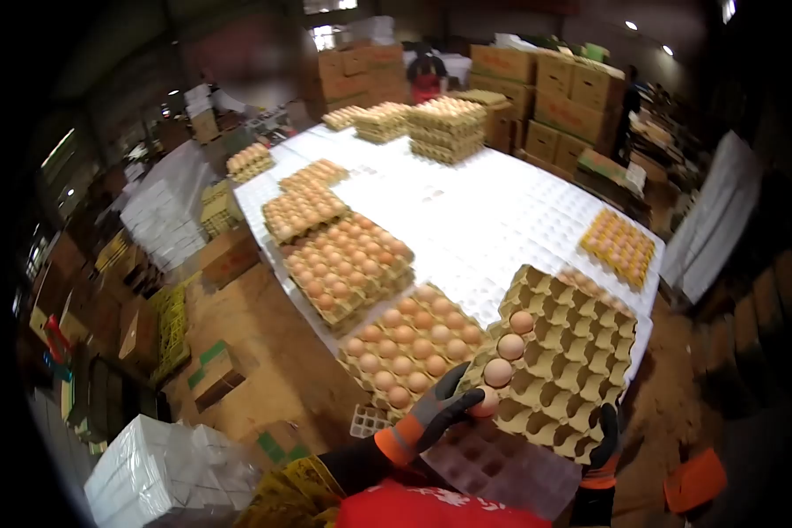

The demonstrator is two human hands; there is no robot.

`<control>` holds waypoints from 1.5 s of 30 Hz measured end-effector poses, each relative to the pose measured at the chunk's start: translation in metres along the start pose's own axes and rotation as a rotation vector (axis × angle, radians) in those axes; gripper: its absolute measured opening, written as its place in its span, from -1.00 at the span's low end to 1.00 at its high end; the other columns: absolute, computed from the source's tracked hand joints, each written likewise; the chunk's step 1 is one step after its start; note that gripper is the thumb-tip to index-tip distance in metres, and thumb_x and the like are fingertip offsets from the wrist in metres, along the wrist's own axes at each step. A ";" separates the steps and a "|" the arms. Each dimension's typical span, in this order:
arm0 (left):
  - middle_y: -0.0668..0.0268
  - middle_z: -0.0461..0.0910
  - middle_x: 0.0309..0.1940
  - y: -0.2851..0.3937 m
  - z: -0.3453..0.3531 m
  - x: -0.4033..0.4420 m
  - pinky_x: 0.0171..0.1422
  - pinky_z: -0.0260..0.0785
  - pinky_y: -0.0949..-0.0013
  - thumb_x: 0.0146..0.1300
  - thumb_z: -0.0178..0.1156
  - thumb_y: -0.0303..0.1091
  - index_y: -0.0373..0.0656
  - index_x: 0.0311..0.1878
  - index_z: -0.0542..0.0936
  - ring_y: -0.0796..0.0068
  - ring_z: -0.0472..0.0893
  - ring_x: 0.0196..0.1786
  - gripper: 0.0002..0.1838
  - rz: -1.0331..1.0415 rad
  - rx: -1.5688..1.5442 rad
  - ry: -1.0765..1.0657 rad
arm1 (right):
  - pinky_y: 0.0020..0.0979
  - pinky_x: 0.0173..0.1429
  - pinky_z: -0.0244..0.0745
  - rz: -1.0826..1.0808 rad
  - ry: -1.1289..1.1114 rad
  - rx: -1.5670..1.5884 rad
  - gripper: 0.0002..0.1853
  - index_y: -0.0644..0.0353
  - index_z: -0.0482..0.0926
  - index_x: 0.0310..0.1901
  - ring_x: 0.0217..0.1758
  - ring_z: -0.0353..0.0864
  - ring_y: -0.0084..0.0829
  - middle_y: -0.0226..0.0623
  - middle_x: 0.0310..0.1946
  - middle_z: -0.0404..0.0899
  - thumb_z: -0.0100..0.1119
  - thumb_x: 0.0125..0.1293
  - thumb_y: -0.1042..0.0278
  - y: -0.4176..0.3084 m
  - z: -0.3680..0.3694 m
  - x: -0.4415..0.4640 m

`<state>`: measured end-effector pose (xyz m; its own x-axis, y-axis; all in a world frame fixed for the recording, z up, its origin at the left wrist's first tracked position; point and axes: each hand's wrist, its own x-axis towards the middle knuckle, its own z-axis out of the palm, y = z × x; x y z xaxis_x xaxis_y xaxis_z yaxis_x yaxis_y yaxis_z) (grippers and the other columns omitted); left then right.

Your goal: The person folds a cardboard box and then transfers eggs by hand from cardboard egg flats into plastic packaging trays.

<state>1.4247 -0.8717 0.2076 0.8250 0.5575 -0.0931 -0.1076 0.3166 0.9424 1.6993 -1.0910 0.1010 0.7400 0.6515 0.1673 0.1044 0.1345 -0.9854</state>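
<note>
An egg tray (572,352) of tan moulded pulp is tilted in front of me, mostly bare, with three eggs (499,372) along its left side. My left hand (437,414), in a grey and orange glove, grips its lower left edge, fingers close against the nearest egg. Wrapped round the lower right edge is my right hand (605,442), also gloved; part of it is hidden by the tray. Left of it lies a full tray of brown eggs (409,343). Under the held tray, a translucent plastic tray (502,466) shows.
Stacked egg trays (348,264) line the table's left side, with more stacks (447,128) at the far end. A yellow tray of eggs (618,246) lies at right on the white table (466,211). Cardboard boxes (572,97) and another person (427,75) are beyond.
</note>
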 end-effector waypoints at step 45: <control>-0.03 0.42 0.40 0.032 -0.225 -0.003 0.43 0.33 0.01 0.33 0.32 -0.16 -0.17 0.45 0.40 -0.02 0.45 0.41 -0.34 0.612 1.044 -0.031 | -0.34 -0.08 0.62 0.223 0.155 -0.070 -0.61 0.37 0.55 0.20 -0.08 0.71 -0.23 -0.08 -0.02 0.69 0.20 0.43 0.36 -0.033 0.251 -0.047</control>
<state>1.2939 -0.6905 0.1659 0.8086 0.3752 0.4531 0.0030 -0.7728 0.6346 1.4941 -0.9391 0.1330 0.8423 0.5362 -0.0554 -0.0306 -0.0551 -0.9980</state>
